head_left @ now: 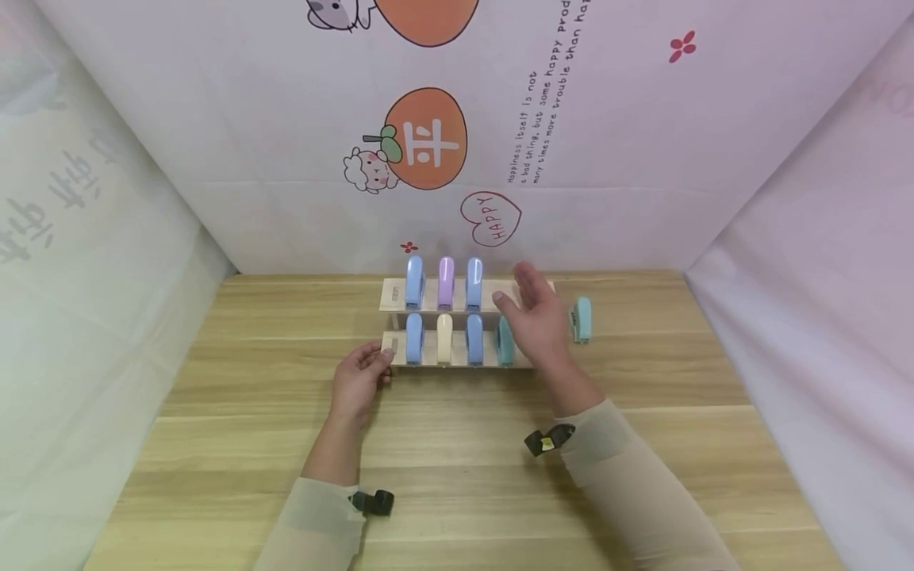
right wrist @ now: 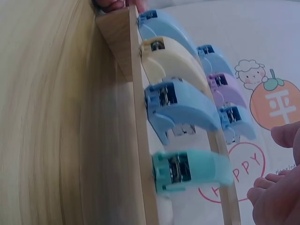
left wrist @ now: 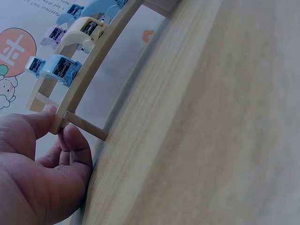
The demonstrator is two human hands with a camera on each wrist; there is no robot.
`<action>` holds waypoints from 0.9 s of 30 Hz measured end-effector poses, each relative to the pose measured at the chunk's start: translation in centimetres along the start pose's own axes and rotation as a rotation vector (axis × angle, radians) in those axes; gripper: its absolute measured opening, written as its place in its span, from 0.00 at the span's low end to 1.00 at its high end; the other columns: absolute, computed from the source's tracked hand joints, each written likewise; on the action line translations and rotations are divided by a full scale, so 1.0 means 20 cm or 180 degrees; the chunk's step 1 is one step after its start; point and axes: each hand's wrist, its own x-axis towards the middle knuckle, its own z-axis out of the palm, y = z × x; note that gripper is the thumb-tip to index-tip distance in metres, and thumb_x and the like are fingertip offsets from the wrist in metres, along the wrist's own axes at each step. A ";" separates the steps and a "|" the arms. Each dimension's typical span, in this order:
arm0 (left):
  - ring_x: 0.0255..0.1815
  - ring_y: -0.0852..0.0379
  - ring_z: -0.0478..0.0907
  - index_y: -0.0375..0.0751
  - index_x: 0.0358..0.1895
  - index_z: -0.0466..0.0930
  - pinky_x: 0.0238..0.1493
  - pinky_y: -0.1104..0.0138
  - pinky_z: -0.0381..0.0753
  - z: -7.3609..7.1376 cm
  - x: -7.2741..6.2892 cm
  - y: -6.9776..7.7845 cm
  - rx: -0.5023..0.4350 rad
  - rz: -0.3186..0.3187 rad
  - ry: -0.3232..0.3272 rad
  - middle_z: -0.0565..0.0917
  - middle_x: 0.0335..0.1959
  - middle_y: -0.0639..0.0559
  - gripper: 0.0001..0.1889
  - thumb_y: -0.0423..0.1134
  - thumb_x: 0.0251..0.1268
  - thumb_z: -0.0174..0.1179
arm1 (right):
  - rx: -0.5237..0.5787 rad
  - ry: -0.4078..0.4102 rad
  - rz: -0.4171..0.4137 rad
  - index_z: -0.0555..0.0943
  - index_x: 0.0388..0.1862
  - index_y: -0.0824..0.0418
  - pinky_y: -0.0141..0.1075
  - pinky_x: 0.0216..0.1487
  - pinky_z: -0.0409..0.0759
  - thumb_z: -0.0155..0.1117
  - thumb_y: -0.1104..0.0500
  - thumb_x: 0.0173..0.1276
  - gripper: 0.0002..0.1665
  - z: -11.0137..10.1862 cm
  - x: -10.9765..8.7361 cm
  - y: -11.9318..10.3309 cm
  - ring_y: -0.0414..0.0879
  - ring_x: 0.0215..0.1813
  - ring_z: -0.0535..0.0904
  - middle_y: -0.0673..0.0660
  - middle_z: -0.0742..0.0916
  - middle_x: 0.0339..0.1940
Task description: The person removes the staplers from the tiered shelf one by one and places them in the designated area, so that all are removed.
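A two-tier wooden rack (head_left: 457, 358) bears two rows of small pastel staplers. Blue, purple and blue ones stand on the back tier, with the purple stapler (head_left: 446, 283) in the middle. Along the front tier are a blue stapler (head_left: 414, 339), a cream stapler (head_left: 444, 339), another blue stapler (head_left: 474, 339) and a teal stapler (head_left: 505, 342). My left hand (head_left: 359, 381) pinches the front tier's left end between thumb and fingers. Over the rack's right part, my right hand (head_left: 537, 321) holds nothing, its thumb apart from its fingers; it partly hides the teal stapler.
One more teal stapler (head_left: 582, 319) is on the wooden table (head_left: 457, 476), just right of the rack. Behind the rack rises a white printed cloth backdrop (head_left: 607, 159), with white cloth on both sides too. Each wrist wears a small black camera (head_left: 550, 439).
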 end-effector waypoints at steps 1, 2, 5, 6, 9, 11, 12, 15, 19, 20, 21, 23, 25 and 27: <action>0.43 0.51 0.81 0.40 0.64 0.78 0.43 0.67 0.88 0.00 0.00 0.00 0.0004 0.0000 -0.0002 0.83 0.50 0.43 0.22 0.42 0.72 0.69 | -0.0001 -0.0008 -0.0015 0.67 0.80 0.55 0.35 0.77 0.69 0.74 0.54 0.70 0.43 0.01 0.00 0.00 0.43 0.78 0.68 0.52 0.73 0.78; 0.43 0.51 0.81 0.40 0.64 0.78 0.43 0.67 0.88 0.00 0.00 0.00 0.0008 -0.0001 -0.0002 0.83 0.50 0.43 0.22 0.42 0.72 0.69 | -0.0013 -0.0023 -0.0033 0.66 0.80 0.55 0.35 0.77 0.68 0.74 0.54 0.70 0.43 0.02 0.00 -0.01 0.43 0.78 0.67 0.52 0.73 0.78; 0.43 0.51 0.81 0.41 0.64 0.78 0.43 0.68 0.88 0.00 0.00 0.00 0.0015 -0.0009 0.0006 0.83 0.50 0.44 0.23 0.43 0.71 0.69 | -0.0040 -0.0057 -0.0107 0.66 0.80 0.57 0.36 0.78 0.68 0.74 0.55 0.69 0.43 0.06 -0.01 -0.01 0.45 0.78 0.67 0.54 0.73 0.78; 0.43 0.51 0.81 0.40 0.64 0.78 0.43 0.68 0.88 0.00 0.00 0.00 0.0010 -0.0012 0.0007 0.83 0.50 0.44 0.23 0.44 0.71 0.69 | -0.0041 -0.0069 -0.0136 0.67 0.80 0.58 0.37 0.78 0.68 0.73 0.55 0.69 0.43 0.07 -0.01 -0.01 0.46 0.78 0.67 0.55 0.73 0.78; 0.43 0.51 0.81 0.40 0.64 0.78 0.43 0.68 0.88 0.00 0.00 0.00 -0.0007 -0.0018 0.0004 0.83 0.50 0.44 0.23 0.44 0.71 0.69 | -0.0037 -0.0076 -0.0200 0.68 0.79 0.59 0.37 0.78 0.68 0.74 0.58 0.68 0.43 0.10 -0.02 -0.01 0.47 0.78 0.67 0.56 0.74 0.78; 0.43 0.52 0.81 0.40 0.64 0.78 0.42 0.68 0.88 0.00 0.00 0.00 -0.0034 -0.0020 -0.0001 0.83 0.50 0.44 0.23 0.43 0.71 0.69 | -0.0036 -0.0078 -0.0234 0.68 0.79 0.59 0.37 0.78 0.68 0.73 0.59 0.68 0.43 0.12 -0.02 -0.01 0.48 0.78 0.68 0.56 0.74 0.77; 0.43 0.52 0.81 0.40 0.64 0.78 0.42 0.68 0.88 0.00 0.00 0.00 -0.0045 -0.0018 0.0000 0.83 0.50 0.44 0.23 0.43 0.71 0.69 | -0.0021 -0.0084 -0.0254 0.68 0.79 0.60 0.36 0.77 0.68 0.73 0.61 0.67 0.43 0.13 -0.02 -0.01 0.48 0.78 0.68 0.57 0.74 0.77; 0.42 0.52 0.81 0.40 0.63 0.78 0.42 0.69 0.88 0.00 0.00 0.00 -0.0074 -0.0019 0.0010 0.83 0.49 0.44 0.22 0.42 0.71 0.70 | -0.0058 -0.0105 -0.0298 0.68 0.79 0.61 0.35 0.77 0.69 0.73 0.62 0.67 0.43 0.16 -0.02 -0.02 0.49 0.78 0.68 0.58 0.74 0.77; 0.42 0.52 0.81 0.39 0.64 0.78 0.42 0.69 0.88 0.00 0.00 0.00 -0.0068 -0.0013 0.0015 0.83 0.49 0.44 0.23 0.42 0.70 0.70 | -0.0056 -0.0146 -0.0363 0.68 0.78 0.63 0.36 0.77 0.69 0.72 0.63 0.66 0.42 0.19 -0.02 -0.01 0.52 0.78 0.68 0.61 0.74 0.77; 0.42 0.52 0.81 0.39 0.64 0.77 0.42 0.69 0.88 0.00 0.00 0.00 -0.0069 -0.0016 0.0014 0.83 0.49 0.44 0.24 0.42 0.70 0.70 | -0.0053 -0.0151 -0.0374 0.68 0.78 0.63 0.36 0.77 0.69 0.73 0.63 0.66 0.42 0.20 -0.02 -0.01 0.52 0.78 0.68 0.61 0.74 0.77; 0.43 0.52 0.81 0.39 0.64 0.77 0.42 0.69 0.88 0.00 0.00 0.00 -0.0063 -0.0018 0.0008 0.83 0.49 0.44 0.23 0.42 0.70 0.70 | -0.0051 -0.0155 -0.0371 0.68 0.78 0.63 0.36 0.77 0.69 0.73 0.64 0.65 0.43 0.20 -0.01 -0.01 0.52 0.78 0.68 0.61 0.74 0.77; 0.43 0.51 0.81 0.40 0.64 0.77 0.42 0.69 0.88 0.00 0.00 0.00 -0.0066 -0.0023 -0.0003 0.83 0.49 0.44 0.23 0.42 0.70 0.70 | -0.0104 -0.0183 -0.0358 0.67 0.79 0.62 0.36 0.77 0.69 0.73 0.65 0.65 0.44 0.21 0.00 -0.01 0.52 0.77 0.68 0.60 0.74 0.77; 0.43 0.51 0.81 0.40 0.64 0.77 0.42 0.68 0.88 0.00 0.00 0.00 -0.0085 -0.0026 -0.0010 0.83 0.49 0.44 0.23 0.42 0.70 0.70 | -0.0186 -0.0200 -0.0335 0.67 0.79 0.60 0.37 0.77 0.69 0.73 0.64 0.65 0.45 0.22 0.00 -0.01 0.52 0.77 0.68 0.59 0.73 0.77; 0.44 0.50 0.81 0.40 0.64 0.77 0.42 0.68 0.88 0.00 0.00 -0.01 -0.0095 -0.0020 -0.0010 0.83 0.50 0.43 0.23 0.42 0.70 0.70 | -0.0294 -0.0213 -0.0310 0.66 0.80 0.59 0.38 0.76 0.69 0.73 0.64 0.65 0.45 0.23 0.01 -0.01 0.52 0.77 0.68 0.59 0.73 0.78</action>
